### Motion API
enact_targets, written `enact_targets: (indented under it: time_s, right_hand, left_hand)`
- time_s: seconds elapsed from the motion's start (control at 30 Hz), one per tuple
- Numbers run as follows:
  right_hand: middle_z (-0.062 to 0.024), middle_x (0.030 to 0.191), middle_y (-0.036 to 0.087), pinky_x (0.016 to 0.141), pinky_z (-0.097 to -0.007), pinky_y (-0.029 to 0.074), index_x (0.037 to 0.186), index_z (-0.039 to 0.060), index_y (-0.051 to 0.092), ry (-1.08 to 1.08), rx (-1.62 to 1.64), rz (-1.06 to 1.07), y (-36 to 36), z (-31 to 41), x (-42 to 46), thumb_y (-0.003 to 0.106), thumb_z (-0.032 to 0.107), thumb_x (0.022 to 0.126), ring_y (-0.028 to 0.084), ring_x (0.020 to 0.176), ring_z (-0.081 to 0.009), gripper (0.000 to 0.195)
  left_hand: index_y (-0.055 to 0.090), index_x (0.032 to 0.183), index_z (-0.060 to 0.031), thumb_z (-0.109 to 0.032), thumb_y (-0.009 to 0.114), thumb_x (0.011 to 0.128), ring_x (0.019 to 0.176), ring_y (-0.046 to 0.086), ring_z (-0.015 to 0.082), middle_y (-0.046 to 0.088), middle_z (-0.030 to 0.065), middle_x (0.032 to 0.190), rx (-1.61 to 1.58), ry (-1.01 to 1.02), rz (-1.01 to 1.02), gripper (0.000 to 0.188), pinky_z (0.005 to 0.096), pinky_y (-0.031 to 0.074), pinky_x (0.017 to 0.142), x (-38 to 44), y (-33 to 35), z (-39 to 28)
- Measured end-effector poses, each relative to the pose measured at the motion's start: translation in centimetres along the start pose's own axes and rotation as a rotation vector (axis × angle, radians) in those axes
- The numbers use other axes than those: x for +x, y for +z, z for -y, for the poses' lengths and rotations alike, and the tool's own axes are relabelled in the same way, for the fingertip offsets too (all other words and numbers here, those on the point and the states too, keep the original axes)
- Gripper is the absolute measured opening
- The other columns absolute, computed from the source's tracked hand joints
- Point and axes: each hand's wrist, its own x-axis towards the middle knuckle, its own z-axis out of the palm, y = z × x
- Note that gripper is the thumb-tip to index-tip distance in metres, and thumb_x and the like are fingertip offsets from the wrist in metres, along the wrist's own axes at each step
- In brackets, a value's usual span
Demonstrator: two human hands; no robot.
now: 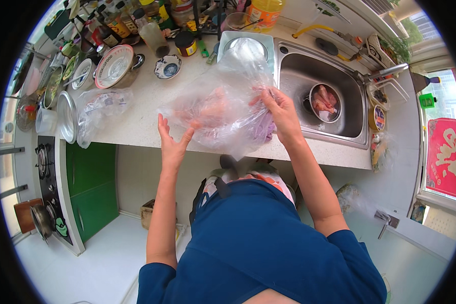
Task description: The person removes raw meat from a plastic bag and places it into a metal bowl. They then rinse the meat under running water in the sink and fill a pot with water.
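Note:
A clear plastic bag (235, 110) with pinkish raw meat (212, 104) inside lies over the counter's front part. My right hand (283, 114) pinches the gathered plastic at the bag's right side. At the bag's left edge, my left hand (171, 142) has its thumb and fingers spread around nothing; whether its fingertips touch the plastic I cannot tell. To the right, a round metal bowl (338, 114) with raw meat pieces (324, 99) stands in the stainless steel sink (294, 89). Something purple (265, 131) shows beneath the bag's right part.
Behind the bag stands a light blue square dish (223, 40). A small patterned dish (167, 67), a red-rimmed bowl (114, 66) and another plastic bag (100, 110) are on the left. Several bottles (148, 34) line the back; a faucet (387, 71) reaches near the sink's right side.

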Motion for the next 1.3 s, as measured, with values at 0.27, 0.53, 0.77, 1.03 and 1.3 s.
enact_targets:
  time_s: [0.27,0.53,0.77,1.03,1.3]
  right_hand:
    - [-0.0065,0.105,0.061,0.081,-0.0256,0.043,0.127,0.0021,0.049,-0.025,0.017,0.198,6.4,3.8,1.0,0.061,0.032,0.09,0.055,0.088,-0.0105,0.049]
    - [-0.0032,0.101,0.06,0.067,-0.0215,0.045,0.124,-0.0019,0.05,-0.027,0.065,0.184,6.9,2.7,2.0,0.066,0.008,0.083,0.055,0.078,-0.0062,0.046]
    - [-0.0012,0.093,0.06,0.062,-0.0191,0.042,0.122,0.0001,0.052,0.048,0.014,0.076,1.0,4.0,0.4,0.062,0.012,0.088,0.052,0.073,-0.004,0.038]
    - [-0.0061,0.096,0.064,0.078,-0.0305,0.046,0.111,0.0005,0.059,-0.677,-0.629,-0.215,6.7,10.7,-2.6,0.067,0.008,0.078,0.06,0.092,-0.0182,0.034]
    - [-0.0123,0.089,0.064,0.083,-0.0405,0.044,0.096,0.0055,0.064,-0.587,-1.361,0.799,11.1,5.0,2.9,0.058,0.023,0.085,0.06,0.092,-0.0285,0.022]
  left_hand:
    - [0.029,0.142,-0.0022,-0.034,0.079,0.071,0.113,0.05,0.0236,0.043,0.017,0.136,-0.295,0.227,0.092,0.092,0.0386,0.041,0.091,-3.5,1.0,-11.3]
    - [0.062,0.105,-0.0011,-0.01,0.055,0.09,0.084,0.059,0.0106,0.065,0.0153,0.109,-0.795,-0.219,0.095,0.018,0.0231,0.047,0.071,-0.9,-2.4,-9.0]
    - [0.049,0.107,-0.004,0.002,0.051,0.082,0.074,0.049,0.0079,0.062,0.0179,0.112,-1.082,-0.141,0.048,0.026,0.0215,0.042,0.072,-0.8,-6.4,-8.9]
    - [0.021,0.135,-0.0152,0.005,0.049,0.081,0.079,0.048,0.0092,0.046,0.0188,0.126,-0.713,0.085,-0.014,0.064,0.0233,0.042,0.072,-3.3,-5.8,-11.7]
    - [0.046,0.127,-0.0078,0.003,0.045,0.082,0.069,0.047,0.0063,0.044,0.0235,0.136,-0.465,0.249,0.182,0.047,0.0176,0.037,0.057,-3.1,-7.0,-9.5]
